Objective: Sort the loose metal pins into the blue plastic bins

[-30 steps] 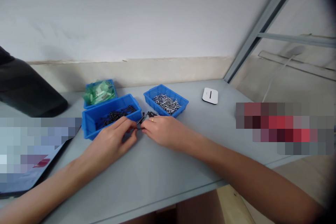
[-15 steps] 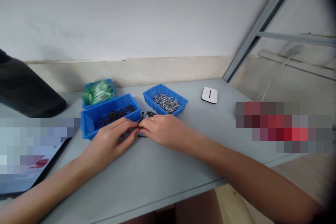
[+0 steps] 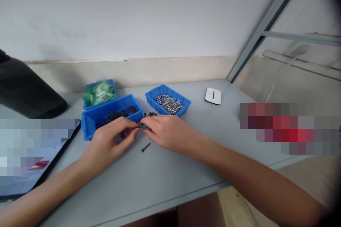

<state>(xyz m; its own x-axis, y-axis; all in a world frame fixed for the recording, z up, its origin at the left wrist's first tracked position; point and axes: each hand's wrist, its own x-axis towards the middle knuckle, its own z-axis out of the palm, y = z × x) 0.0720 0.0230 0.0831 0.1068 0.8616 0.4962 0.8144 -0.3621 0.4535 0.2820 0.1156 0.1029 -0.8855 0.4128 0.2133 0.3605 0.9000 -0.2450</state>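
My left hand (image 3: 113,138) is closed in a pinch in front of the blue bin of black screws (image 3: 86,124), with the thin dark end of what looks like a black screw (image 3: 138,126) at its fingertips. Almost touching it, my right hand (image 3: 166,131) has its fingers curled down and pressed together; what they hold, if anything, is hidden. Behind the right fingers a small heap of dark and shiny screws (image 3: 152,114) partly shows. One loose black screw (image 3: 146,147) lies on the table just below the hands.
A blue bin of silver nails or screws (image 3: 169,104) stands behind my right hand. Farther left is a blue bin with green plastic packing (image 3: 100,93). A white square device (image 3: 213,96) lies to the right. A dark bottle-like object (image 3: 29,88) and a blurred-out screen (image 3: 34,156) occupy the left.
The loose black screw now lies nearer to me and slanted, out from under the hands. My right fingertips have lifted slightly, and my left hand has shifted a little left.
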